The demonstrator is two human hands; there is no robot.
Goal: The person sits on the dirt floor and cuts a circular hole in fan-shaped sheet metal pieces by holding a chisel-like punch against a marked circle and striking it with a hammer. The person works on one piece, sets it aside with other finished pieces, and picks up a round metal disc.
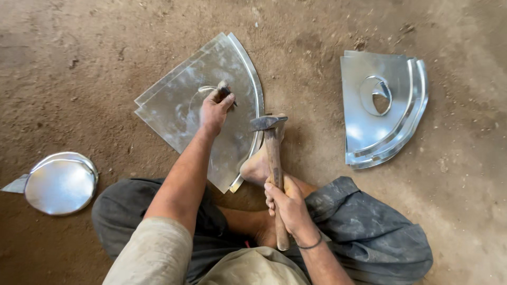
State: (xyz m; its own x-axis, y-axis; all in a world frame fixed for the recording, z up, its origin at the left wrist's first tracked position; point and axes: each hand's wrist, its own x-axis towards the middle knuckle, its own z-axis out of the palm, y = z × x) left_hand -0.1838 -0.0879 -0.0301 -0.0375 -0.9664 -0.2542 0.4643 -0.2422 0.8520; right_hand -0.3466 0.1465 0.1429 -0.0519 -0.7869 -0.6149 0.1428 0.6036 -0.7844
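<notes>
A stack of fan-shaped metal sheets (174, 108) lies on the dirt floor in front of me. My left hand (214, 110) grips a short chisel (226, 91) standing on the top sheet, beside a curved cut line. My right hand (285, 203) holds a hammer (272, 138) by its wooden handle, with the head raised just right of the left hand. My bare foot (257, 166) rests on the near edge of the sheets.
A second stack of fan-shaped metal sheets (364, 132) with a round cut-out hole lies to the right. A pile of round metal discs (60, 183) sits at the left, on a scrap piece. Bare dirt floor (95, 63) surrounds everything.
</notes>
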